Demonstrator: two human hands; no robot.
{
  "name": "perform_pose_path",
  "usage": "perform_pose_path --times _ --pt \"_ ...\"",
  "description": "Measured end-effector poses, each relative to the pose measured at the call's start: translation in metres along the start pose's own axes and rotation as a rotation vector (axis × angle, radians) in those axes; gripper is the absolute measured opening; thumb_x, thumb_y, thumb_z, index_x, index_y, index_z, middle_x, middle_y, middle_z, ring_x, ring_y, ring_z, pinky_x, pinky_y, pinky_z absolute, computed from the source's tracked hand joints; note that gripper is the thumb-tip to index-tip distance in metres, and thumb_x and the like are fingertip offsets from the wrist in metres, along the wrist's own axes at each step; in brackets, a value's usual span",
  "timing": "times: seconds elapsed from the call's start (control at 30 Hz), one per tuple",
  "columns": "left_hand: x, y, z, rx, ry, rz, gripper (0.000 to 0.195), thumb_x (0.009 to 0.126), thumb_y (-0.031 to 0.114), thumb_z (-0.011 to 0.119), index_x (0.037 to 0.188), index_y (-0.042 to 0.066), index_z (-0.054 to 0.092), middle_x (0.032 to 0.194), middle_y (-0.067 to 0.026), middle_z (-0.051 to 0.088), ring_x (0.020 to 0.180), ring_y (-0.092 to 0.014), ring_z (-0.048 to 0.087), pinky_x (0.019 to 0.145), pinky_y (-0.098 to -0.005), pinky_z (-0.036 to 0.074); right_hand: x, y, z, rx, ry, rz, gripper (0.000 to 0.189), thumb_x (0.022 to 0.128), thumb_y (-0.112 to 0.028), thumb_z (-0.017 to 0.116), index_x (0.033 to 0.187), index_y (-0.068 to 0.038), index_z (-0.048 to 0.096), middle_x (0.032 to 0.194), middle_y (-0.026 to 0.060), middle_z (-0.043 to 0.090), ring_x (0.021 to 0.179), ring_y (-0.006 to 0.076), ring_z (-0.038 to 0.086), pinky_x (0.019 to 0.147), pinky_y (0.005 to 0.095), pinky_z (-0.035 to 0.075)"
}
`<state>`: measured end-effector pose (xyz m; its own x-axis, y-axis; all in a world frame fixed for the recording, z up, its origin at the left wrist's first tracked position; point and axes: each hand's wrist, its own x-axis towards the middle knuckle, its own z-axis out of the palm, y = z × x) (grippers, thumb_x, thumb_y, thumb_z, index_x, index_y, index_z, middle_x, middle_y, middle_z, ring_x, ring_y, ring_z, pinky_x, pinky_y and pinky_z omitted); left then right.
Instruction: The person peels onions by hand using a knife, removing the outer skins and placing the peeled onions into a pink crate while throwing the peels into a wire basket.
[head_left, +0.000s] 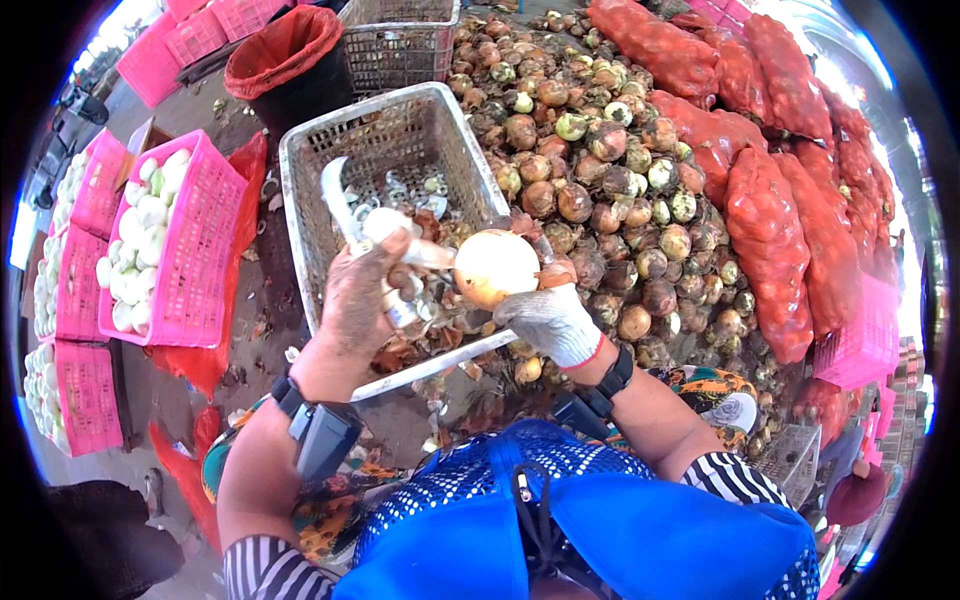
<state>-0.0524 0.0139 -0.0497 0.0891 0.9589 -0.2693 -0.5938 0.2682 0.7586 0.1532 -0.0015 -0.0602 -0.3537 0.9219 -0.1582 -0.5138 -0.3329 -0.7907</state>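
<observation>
My left hand (352, 300), bare and smudged with dirt, grips a pale curved tool (341, 199) that looks like a hooked knife. Motion blur hides its exact shape. In a grey-white knitted glove, my right hand (547, 315) holds a large onion (495, 268), its pale side facing up and brownish skin around the lower edge. The onion is just right of my left fingers. Both hands are above a dirty white plastic crate (390, 120) with onion skins and scraps (431, 202) inside.
A heap of unpeeled onions (574, 202) spreads to the right, backed by red mesh sacks (769, 247). Pink crates (199, 247) of peeled onions (146, 232) stand left. Behind are a red-lined bin (307, 82) and another crate (397, 56). Another person (855, 495) is at far right.
</observation>
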Motion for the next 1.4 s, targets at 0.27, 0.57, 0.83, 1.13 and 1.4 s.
perform_pose_path --times 0.27,0.57,0.83,1.13,1.4 --pt "0.051 -0.021 -0.112 1.264 0.233 -0.055 0.030 0.079 0.022 0.074 0.098 0.004 0.059 0.081 -0.0105 0.066 0.064 -0.014 0.062 0.046 -0.0299 0.046 0.006 -0.006 -0.006 0.084 -0.089 -0.073 0.070 0.065 0.012 0.071 0.128 -0.008 0.046 0.121 0.0063 0.055 0.106 0.0207 0.059 0.074 0.0288 0.056" --pt "0.000 -0.021 -0.005 -0.078 -0.065 -0.273 0.043 0.093 0.044 0.051 0.114 0.007 0.052 0.091 -0.0040 0.063 0.065 -0.011 0.063 0.043 -0.0218 0.049 0.031 0.004 0.007 -0.582 -0.192 -0.145 0.100 0.061 -0.026 0.087 0.138 -0.006 0.026 0.123 0.0059 0.054 0.109 0.0159 0.053 0.094 0.0284 0.045" --pt "0.002 -0.030 -0.022 0.948 -0.261 0.713 0.052 0.079 0.031 0.073 0.117 -0.001 0.057 0.100 -0.0089 0.063 0.094 -0.019 0.059 0.078 -0.0289 0.049 0.016 0.011 0.011 0.331 -0.119 0.195 0.043 0.090 -0.030 0.060 0.125 -0.009 0.048 0.113 0.0071 0.057 0.098 0.0220 0.059 0.075 0.0430 0.055" --pt "-0.025 0.009 -0.005 1.584 -0.276 0.694 0.023 0.074 0.008 0.064 0.096 0.002 0.060 0.071 -0.0182 0.062 0.067 -0.035 0.063 0.061 -0.0387 0.051 0.012 0.009 -0.001 0.267 -0.191 -0.035 0.053 0.080 -0.013 0.066 0.126 0.003 0.044 0.121 0.0152 0.055 0.112 0.0297 0.055 0.097 0.0535 0.043" --pt "-0.018 0.004 -0.005 1.749 -0.328 0.557 0.020 0.070 0.007 0.060 0.090 0.004 0.058 0.069 -0.0184 0.059 0.069 -0.038 0.060 0.062 -0.0448 0.049 0.010 0.014 -0.001 0.178 -0.141 -0.014 0.056 0.076 -0.007 0.065 0.127 0.004 0.043 0.117 0.0154 0.057 0.105 0.0273 0.059 0.092 0.0470 0.048"
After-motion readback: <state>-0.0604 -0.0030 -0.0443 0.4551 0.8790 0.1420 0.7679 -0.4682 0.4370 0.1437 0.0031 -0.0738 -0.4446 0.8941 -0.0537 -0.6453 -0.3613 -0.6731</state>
